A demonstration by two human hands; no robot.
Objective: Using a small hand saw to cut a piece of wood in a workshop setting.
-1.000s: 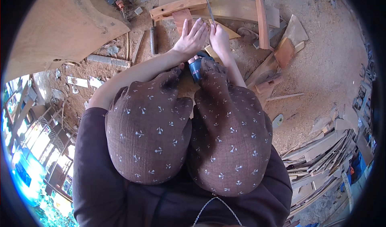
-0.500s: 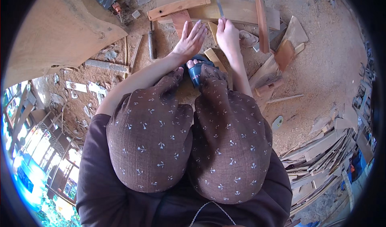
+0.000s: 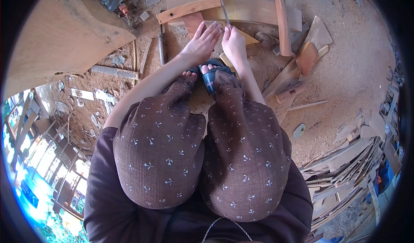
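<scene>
My right hand (image 3: 234,42) is closed around the lower end of a long thin grey metal strip (image 3: 223,7), which points away from me; its exact kind I cannot make out. Just left of it, my left hand (image 3: 202,43) has its fingers stretched out, with nothing visible in them. Beyond both hands lies a wide, pale curved board (image 3: 250,10) on the ground. A reddish wooden piece with a dark hole (image 3: 189,8) rests across its left part, and another reddish bar (image 3: 281,25) crosses its right end.
A hammer-like dark tool (image 3: 162,47) lies left of my hands. A large wooden slab (image 3: 69,36) fills the upper left. Wood offcuts (image 3: 307,57) lie to the right, and a stack of thin boards (image 3: 345,165) stands at the lower right. Sawdust covers the ground.
My right hand has shifted left and a little nearer, carrying the metal strip, and is now close beside my left hand. The left hand has barely moved, fingers still stretched.
</scene>
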